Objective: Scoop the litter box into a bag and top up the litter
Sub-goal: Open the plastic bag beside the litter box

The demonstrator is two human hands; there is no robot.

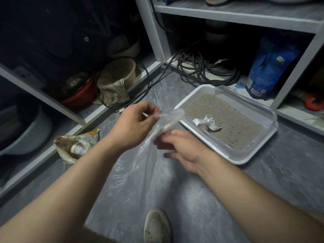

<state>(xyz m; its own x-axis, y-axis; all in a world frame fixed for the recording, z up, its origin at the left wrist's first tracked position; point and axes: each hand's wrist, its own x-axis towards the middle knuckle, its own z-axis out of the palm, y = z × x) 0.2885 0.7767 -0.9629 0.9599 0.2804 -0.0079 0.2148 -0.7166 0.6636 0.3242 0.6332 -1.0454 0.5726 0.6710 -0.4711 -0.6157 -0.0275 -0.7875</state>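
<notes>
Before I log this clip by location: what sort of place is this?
Probably a storage room or utility closet: grey shelving holds coiled cables, buckets and a blue bag, with a litter box on the floor.

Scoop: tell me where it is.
In the head view, the white scoop lies on the litter inside the litter box, right of centre, beyond the right hand.

Right hand's fingers (158, 143) blurred behind clear bag (149, 163); blue bag's (270, 67) print unreadable.

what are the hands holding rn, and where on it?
Both hold the clear plastic bag at its top edge: left hand pinches one side, right hand the other.
</notes>
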